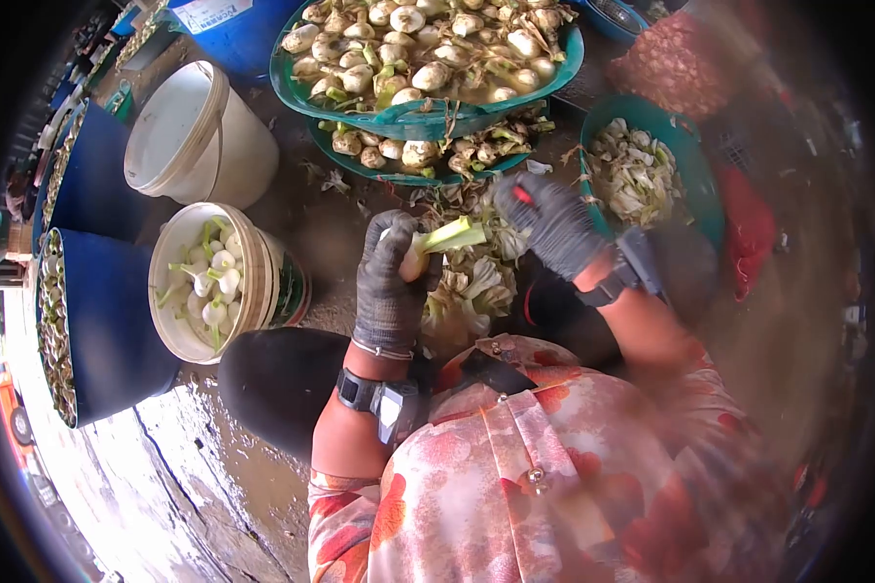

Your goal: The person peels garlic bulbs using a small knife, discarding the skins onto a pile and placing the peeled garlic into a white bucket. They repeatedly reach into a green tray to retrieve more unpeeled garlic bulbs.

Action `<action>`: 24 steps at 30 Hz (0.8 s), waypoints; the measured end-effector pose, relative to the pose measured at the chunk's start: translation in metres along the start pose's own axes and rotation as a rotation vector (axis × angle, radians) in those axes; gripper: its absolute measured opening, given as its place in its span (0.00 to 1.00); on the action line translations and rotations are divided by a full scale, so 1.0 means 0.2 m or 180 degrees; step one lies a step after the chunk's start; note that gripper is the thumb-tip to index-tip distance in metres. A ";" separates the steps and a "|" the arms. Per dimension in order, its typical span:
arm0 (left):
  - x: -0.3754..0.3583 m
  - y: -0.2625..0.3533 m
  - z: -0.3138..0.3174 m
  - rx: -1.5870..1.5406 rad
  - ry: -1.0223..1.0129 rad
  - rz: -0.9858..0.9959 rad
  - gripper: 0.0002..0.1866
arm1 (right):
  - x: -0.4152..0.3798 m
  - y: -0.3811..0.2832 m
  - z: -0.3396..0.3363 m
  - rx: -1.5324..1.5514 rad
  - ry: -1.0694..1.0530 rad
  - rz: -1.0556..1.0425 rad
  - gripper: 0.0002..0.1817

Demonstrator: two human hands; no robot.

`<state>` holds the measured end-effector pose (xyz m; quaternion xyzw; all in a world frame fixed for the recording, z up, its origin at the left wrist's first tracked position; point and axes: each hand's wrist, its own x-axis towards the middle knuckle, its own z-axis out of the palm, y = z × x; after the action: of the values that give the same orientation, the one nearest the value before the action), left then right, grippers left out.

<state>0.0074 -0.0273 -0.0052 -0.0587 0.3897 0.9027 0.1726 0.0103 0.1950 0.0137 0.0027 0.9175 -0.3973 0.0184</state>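
Note:
In the head view my gloved left hand (387, 287) is closed around a garlic bulb (415, 260), whose pale green cut stem points right. To its right, my gloved right hand (554, 223) is curled, slightly blurred, with a small red piece showing at its fingers; what that belongs to I cannot make out. The right hand is apart from the bulb. Beneath the hands lies a heap of pale peelings (472, 291). Beyond them, a green basin (426, 124) is piled with unpeeled, dirty bulbs, above another green basin (399, 175) of bulbs.
Left of me, a white bucket (253, 282) holds cleaned white bulbs, with another white bucket (248, 146) behind it. Blue tubs (117, 330) stand farther left. A green basin (695, 185) of peelings and a red net sack (671, 68) are at the right.

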 end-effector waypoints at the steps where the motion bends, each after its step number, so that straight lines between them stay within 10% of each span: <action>1: 0.00 -0.01 0.01 -0.0010 0.0025 -0.0007 0.18 | -0.01 -0.09 -0.07 0.0650 0.0529 -0.0228 0.16; 8: 0.06 -0.02 0.10 -0.0058 0.0418 -0.0528 0.37 | 0.00 -0.28 -0.14 -0.1133 0.0108 -0.1611 0.32; 12: 0.07 -0.03 0.04 0.0634 -0.0462 -0.0457 0.38 | 0.09 -0.28 -0.14 -0.1832 -0.1034 -0.1076 0.22; 24: 0.10 -0.01 0.02 0.2100 -0.0764 -0.0651 0.26 | 0.14 -0.09 -0.09 -0.0561 -0.0422 -0.1174 0.15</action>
<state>-0.0108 -0.0178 -0.0088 0.0678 0.6290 0.7070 0.3161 -0.0180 0.1954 0.0380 -0.1930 0.9304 -0.3114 0.0059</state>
